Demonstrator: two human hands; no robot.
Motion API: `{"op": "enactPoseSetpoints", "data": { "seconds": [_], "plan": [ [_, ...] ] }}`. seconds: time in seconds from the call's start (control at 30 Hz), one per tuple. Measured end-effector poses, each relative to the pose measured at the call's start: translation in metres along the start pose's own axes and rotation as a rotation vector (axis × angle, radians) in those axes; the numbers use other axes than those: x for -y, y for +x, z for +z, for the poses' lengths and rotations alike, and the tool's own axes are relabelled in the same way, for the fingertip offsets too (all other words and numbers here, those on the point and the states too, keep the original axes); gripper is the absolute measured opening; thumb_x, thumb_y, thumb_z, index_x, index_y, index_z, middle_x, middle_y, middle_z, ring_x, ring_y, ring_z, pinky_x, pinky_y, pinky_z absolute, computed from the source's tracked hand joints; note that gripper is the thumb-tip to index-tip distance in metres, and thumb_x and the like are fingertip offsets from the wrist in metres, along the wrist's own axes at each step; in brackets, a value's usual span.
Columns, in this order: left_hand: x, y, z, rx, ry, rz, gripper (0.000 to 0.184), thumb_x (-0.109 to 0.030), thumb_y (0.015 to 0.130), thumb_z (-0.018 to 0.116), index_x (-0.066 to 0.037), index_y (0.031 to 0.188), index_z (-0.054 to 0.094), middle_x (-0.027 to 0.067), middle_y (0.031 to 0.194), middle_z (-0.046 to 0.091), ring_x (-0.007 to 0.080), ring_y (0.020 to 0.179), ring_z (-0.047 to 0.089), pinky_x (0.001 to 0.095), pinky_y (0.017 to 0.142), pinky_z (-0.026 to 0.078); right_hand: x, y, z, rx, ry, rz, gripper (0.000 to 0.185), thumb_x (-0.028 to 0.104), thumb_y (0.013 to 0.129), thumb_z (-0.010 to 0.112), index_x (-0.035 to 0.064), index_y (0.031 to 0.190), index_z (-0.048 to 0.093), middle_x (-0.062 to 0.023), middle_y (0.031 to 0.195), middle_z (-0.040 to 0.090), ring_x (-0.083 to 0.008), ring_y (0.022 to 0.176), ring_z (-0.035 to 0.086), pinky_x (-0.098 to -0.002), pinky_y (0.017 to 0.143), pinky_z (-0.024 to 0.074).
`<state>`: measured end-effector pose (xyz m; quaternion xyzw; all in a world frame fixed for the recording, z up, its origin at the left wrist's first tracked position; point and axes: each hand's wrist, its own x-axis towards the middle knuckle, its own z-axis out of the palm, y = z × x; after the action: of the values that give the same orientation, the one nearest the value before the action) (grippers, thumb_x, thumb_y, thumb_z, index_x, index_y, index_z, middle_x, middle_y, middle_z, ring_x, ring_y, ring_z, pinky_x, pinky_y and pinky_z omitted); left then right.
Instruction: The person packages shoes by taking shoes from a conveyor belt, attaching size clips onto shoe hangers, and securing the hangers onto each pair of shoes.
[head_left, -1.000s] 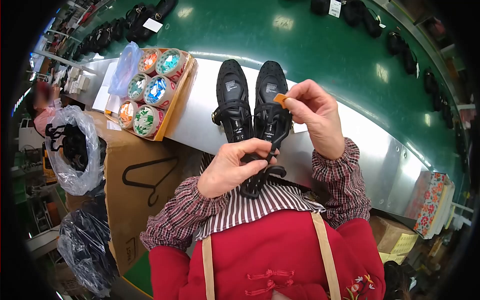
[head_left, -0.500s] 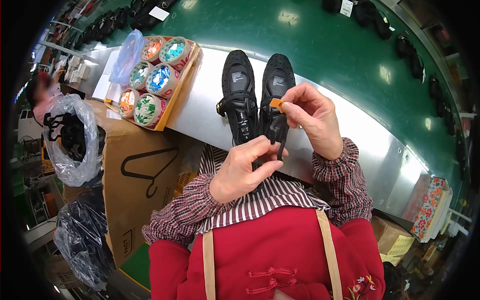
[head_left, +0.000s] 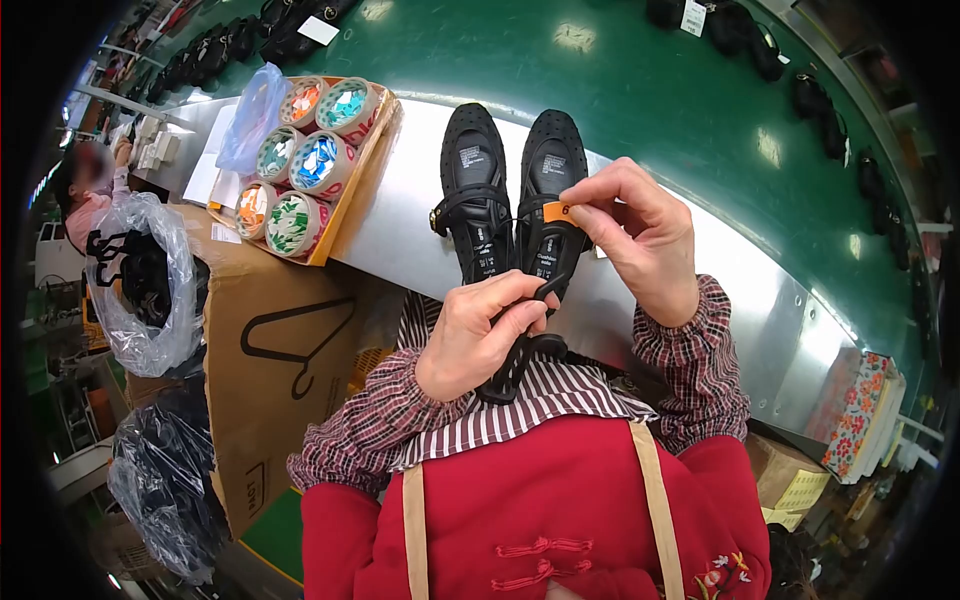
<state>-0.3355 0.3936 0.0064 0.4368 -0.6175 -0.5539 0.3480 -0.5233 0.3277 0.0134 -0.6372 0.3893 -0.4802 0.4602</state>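
Observation:
Two black shoes with straps, the left one (head_left: 474,180) and the right one (head_left: 554,165), lie side by side with toes pointing away from me, on the metal ledge (head_left: 410,160). My left hand (head_left: 480,330) is closed on a black plastic hanger (head_left: 507,380) near the heels. Between thumb and finger, my right hand (head_left: 640,235) pinches a small orange tag (head_left: 558,211) over the right shoe's strap. A dark cord runs between the shoes near the tag.
At left a carton (head_left: 350,190) holds several tape rolls filled with coloured pieces. Below it stands a cardboard box (head_left: 280,400) beside a plastic bag (head_left: 190,300). More black shoes (head_left: 735,35) lie on the green surface (head_left: 480,50). A person (head_left: 85,195) is at far left.
The orange tag has turned flatter, its face now showing, still in my right hand. My left hand and the hanger have shifted slightly, and more of the hanger shows below the hand.

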Motion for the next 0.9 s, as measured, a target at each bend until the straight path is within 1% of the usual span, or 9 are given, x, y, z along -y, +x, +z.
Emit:
{"op": "enactPoseSetpoints", "data": {
  "seconds": [0.17,0.23,0.5,0.57,0.7,0.77,0.8,0.83,0.9],
  "plan": [
    [0.0,0.002,0.002,-0.019,0.017,0.019,0.01,0.002,0.088,0.055,0.005,0.096,0.06,0.0088,0.08,0.061,0.0131,0.067,0.062,0.0251,0.06,0.05,-0.001,-0.011,0.002,0.023,-0.302,-0.112,0.014,-0.002,0.081,0.067,0.0004,0.094,0.066,-0.0016,0.081,0.06,-0.0049,0.069,0.058,-0.0189,0.059,0.0465],
    [0.001,0.001,0.002,-0.023,0.034,0.04,0.01,0.002,0.088,0.056,0.005,0.096,0.061,0.0089,0.08,0.061,0.0137,0.066,0.062,0.0254,0.059,0.05,-0.004,-0.017,0.006,0.032,-0.066,0.034,0.02,-0.001,0.08,0.068,0.0012,0.099,0.065,-0.0005,0.078,0.06,-0.0034,0.064,0.055,-0.0185,0.056,0.0442],
    [-0.005,0.002,0.003,0.01,0.014,0.045,0.011,0.003,0.087,0.055,0.006,0.096,0.061,0.0086,0.079,0.061,0.0132,0.067,0.062,0.0252,0.06,0.049,-0.001,-0.017,0.005,0.074,-0.075,0.059,0.022,-0.002,0.083,0.058,0.001,0.104,0.064,-0.0007,0.079,0.064,-0.0016,0.061,0.052,-0.0186,0.054,0.0429],
    [-0.005,0.0,0.004,0.024,0.019,0.05,0.011,0.003,0.087,0.055,0.006,0.096,0.061,0.0082,0.078,0.06,0.0125,0.067,0.061,0.0251,0.06,0.049,-0.005,-0.021,0.003,0.147,-0.112,0.066,0.029,-0.006,0.085,0.056,0.0014,0.112,0.062,-0.002,0.092,0.065,-0.0009,0.077,0.055,-0.0159,0.06,0.043],
    [0.002,0.005,0.002,-0.054,-0.256,-0.152,0.015,-0.005,0.094,0.05,0.003,0.1,0.061,0.0027,0.075,0.061,0.0063,0.068,0.057,0.0211,0.061,0.047,-0.016,-0.019,0.007,0.115,0.033,-0.011,0.036,-0.004,0.084,0.059,0.002,0.119,0.059,0.0001,0.085,0.063,-0.0025,0.071,0.053,-0.0177,0.059,0.0429],
    [0.001,0.012,-0.007,-0.168,-0.343,-0.233,0.015,-0.008,0.096,0.05,0.001,0.101,0.062,0.0011,0.077,0.061,0.0054,0.069,0.057,0.0199,0.063,0.047,-0.014,-0.026,0.013,0.002,-0.107,0.078,0.041,-0.001,0.083,0.063,0.0041,0.123,0.057,-0.0037,0.078,0.064,-0.0064,0.065,0.056,-0.0216,0.059,0.046],
    [0.003,0.016,-0.01,-0.213,-0.363,-0.21,0.015,-0.009,0.096,0.051,0.0,0.101,0.061,0.0004,0.078,0.061,0.0049,0.07,0.057,0.0196,0.064,0.048,-0.009,-0.03,0.009,0.017,-0.246,0.088,0.053,0.011,0.079,0.072,0.0047,0.128,0.053,-0.006,0.079,0.061,-0.0117,0.067,0.058,-0.025,0.06,0.048],
    [0.004,0.019,-0.014,-0.252,-0.373,-0.209,0.015,-0.011,0.096,0.053,0.0,0.1,0.062,0.0014,0.079,0.062,0.0074,0.073,0.059,0.0214,0.068,0.049,-0.004,-0.036,0.008,0.031,-0.236,0.075,0.053,0.011,0.079,0.072,0.0047,0.128,0.053,-0.006,0.079,0.061,-0.0117,0.067,0.058,-0.025,0.06,0.048],
    [0.012,0.027,-0.019,-0.336,-0.488,-0.169,0.014,-0.01,0.096,0.053,0.0,0.098,0.061,0.0013,0.078,0.061,0.0069,0.069,0.058,0.0208,0.064,0.049,0.005,-0.048,0.011,0.149,-0.614,-0.307,0.067,0.03,0.072,0.078,0.0035,0.128,0.053,-0.0058,0.077,0.056,-0.0168,0.067,0.056,-0.0285,0.057,0.0481]
  ]
}}
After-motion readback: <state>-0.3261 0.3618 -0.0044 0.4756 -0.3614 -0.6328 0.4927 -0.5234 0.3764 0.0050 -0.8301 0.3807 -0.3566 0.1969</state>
